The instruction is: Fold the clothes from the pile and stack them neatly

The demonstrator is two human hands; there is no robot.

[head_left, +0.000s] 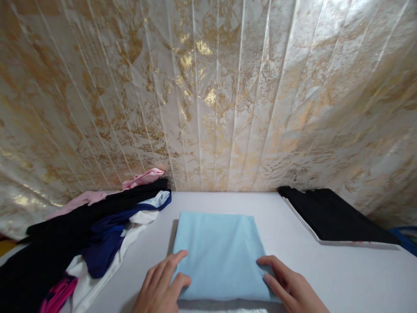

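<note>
A light blue cloth [218, 256], folded into a flat, smooth rectangle, lies before me on the white surface. My left hand [163, 282] grips its left edge near the front corner, the index finger and thumb over the top. At the opposite edge my right hand [288, 282] holds the cloth in the same manner, index finger and thumb on its upper face. The other fingers of the right hand are partly hidden. A shadow shows along the cloth's left side and front.
Loose clothes [65, 243] in black, navy, white and pink are heaped on the left. A black folded garment [335, 217] rests on a white layer at the right, with something blue [407, 237] beyond it. A gold-patterned curtain [211, 108] hangs behind the white tabletop [224, 201].
</note>
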